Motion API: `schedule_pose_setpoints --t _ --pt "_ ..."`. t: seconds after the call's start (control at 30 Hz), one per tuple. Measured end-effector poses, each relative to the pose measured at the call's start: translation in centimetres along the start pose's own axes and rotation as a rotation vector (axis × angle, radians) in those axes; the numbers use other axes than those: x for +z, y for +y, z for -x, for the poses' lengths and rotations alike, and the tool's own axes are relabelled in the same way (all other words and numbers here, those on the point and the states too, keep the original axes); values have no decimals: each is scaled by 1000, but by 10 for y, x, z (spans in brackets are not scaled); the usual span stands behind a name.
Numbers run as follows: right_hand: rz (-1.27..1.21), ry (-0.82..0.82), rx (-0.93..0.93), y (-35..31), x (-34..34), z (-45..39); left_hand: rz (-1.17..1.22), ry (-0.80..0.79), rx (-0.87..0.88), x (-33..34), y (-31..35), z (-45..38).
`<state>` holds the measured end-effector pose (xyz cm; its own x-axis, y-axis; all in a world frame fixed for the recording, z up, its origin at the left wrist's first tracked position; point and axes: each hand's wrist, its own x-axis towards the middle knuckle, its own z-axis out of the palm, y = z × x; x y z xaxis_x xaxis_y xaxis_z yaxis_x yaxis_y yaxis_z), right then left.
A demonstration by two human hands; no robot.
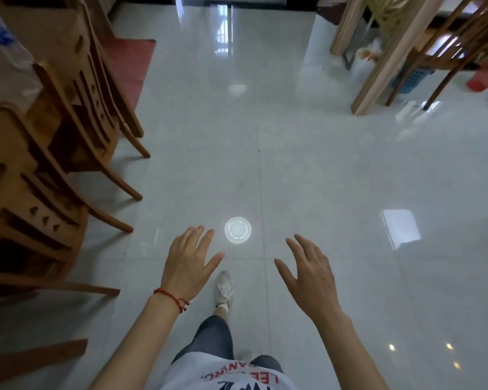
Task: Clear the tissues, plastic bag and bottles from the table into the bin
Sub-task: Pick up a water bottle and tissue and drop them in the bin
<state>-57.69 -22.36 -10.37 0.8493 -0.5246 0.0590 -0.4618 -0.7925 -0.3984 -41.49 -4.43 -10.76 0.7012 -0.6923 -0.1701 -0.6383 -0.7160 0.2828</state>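
L hand (188, 266) & R hand (312, 273): fingers spread, holding nothing. Blue bin (410, 80) far off at 1 o'clock. 1 bin, 2 hands.

We can read text only on the white T-shirt (231, 372) at the bottom edge of the view. There are red letters, upside down for us: "LEE" is clear, and beside it a longer red word that we cannot read fully. Below them stand large dark blue letters, cut by the frame and unreadable.
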Motion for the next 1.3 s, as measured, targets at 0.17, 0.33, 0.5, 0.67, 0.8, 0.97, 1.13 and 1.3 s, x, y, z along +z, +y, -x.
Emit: schedule_pose_setpoints --t 0.17,0.33,0.5,0.67,0.8,0.97,1.13,1.3 --pt "8 -18 1 -8 17 -89 12 16 1 -16 -32 -83" --pt "4 -16 9 -27 24 -178 33 49 6 -51 -67 -167" --pt "0 -29 14 -42 29 -256 34 79 6 -81 -98 -236" --pt "21 -54 -28 -53 35 -341 52 83 -40 -97 -122 -300" --pt "23 -74 -56 -55 45 -418 58 77 -87 -108 -139 -362" --pt "7 -93 -87 -55 55 -523 51 83 -123 -126 -163 -451" --pt "-11 -89 -125 -62 54 -622 61 90 -145 -152 -180 -533" --pt "-20 -112 -146 -76 63 -697 71 100 -164 -172 -202 -593"
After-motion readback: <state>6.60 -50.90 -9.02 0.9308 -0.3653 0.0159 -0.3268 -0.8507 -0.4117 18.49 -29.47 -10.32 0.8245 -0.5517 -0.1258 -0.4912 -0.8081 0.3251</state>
